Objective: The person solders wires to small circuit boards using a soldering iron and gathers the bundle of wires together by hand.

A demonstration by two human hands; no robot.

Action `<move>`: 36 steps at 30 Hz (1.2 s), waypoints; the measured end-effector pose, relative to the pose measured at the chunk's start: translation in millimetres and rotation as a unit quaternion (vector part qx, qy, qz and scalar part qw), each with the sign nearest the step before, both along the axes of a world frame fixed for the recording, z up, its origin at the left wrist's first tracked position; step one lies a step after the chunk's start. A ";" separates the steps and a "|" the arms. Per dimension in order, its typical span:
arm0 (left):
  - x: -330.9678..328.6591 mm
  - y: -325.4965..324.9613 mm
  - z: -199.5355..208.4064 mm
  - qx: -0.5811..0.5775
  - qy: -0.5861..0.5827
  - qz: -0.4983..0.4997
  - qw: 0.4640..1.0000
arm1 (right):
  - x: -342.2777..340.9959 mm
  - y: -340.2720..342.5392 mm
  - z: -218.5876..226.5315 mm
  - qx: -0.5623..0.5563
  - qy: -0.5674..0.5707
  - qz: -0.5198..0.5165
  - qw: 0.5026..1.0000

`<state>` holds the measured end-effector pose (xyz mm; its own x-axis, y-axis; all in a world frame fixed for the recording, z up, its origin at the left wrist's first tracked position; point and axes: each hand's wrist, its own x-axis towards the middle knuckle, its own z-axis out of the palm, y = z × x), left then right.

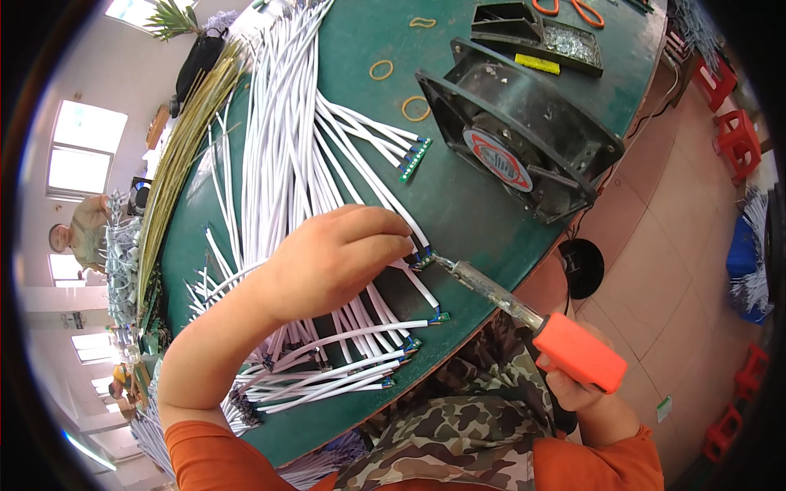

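My right hand (577, 385) grips a soldering iron (580, 353) by its orange-red handle. The iron's metal tip touches or nearly touches a small green circuit board (424, 261) at the end of a white cable. Right beside that board, my left hand (340, 258) has its thumb and fingers pinched together; what they hold is hidden. Under the left hand and forearm spreads a large bundle of white cables (278, 123). Other cables end in green boards, among them a strip (415, 160) farther back and a small board (440, 317) nearer me.
A black fan (524, 131) stands on the green table (360, 33) to the right. Behind it sit a dark metal tray (573, 45), a yellow sponge (537, 64) and orange-handled scissors (573, 10). Rubber bands (415, 108) lie nearby. Red stools (737, 143) stand on the floor.
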<state>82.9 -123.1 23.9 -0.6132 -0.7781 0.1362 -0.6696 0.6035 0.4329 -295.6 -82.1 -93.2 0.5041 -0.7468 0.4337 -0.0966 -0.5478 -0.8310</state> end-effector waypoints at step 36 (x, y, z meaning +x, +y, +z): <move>-9.6 -50.5 -15.4 -0.057 -0.016 -0.120 0.991 | -20.5 3.6 3.9 -0.014 0.029 -0.012 0.999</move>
<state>73.3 -173.7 8.4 -0.7844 -0.5898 0.1922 -0.5133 0.7911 0.3326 -316.1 -78.5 -89.3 0.5105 -0.7469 0.4260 -0.1576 -0.5683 -0.8076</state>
